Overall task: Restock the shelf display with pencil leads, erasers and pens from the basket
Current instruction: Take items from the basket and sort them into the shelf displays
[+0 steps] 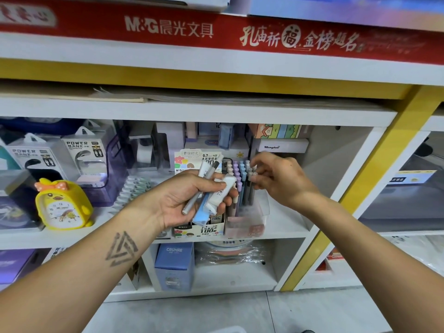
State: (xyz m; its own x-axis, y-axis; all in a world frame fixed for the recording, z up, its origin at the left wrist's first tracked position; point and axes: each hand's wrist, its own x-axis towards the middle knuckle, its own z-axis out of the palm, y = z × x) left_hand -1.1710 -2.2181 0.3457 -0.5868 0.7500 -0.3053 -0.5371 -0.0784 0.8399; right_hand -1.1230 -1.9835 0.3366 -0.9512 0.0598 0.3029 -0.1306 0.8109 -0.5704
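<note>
My left hand [192, 195] grips a bundle of stationery in front of the shelf: a grey pen [192, 203], a white lead case [224, 192] with a barcode, and a light blue case [204, 211]. Behind it stands the pencil-lead display box [201, 228] marked 0.7 HB. To its right, a clear pen holder [249, 212] carries several upright pastel pens [241, 179]. My right hand [276, 176] reaches over those pens, its fingertips touching their tops; whether it pinches one is unclear. The basket is out of view.
A yellow duck alarm clock [63, 204] stands at the left of the shelf, with power bank boxes [81, 155] behind it. A white Henghua box [281, 146] sits behind the pens. Below lies a blue Cruhre box [174, 265]. A yellow shelf post [360, 179] bounds the right.
</note>
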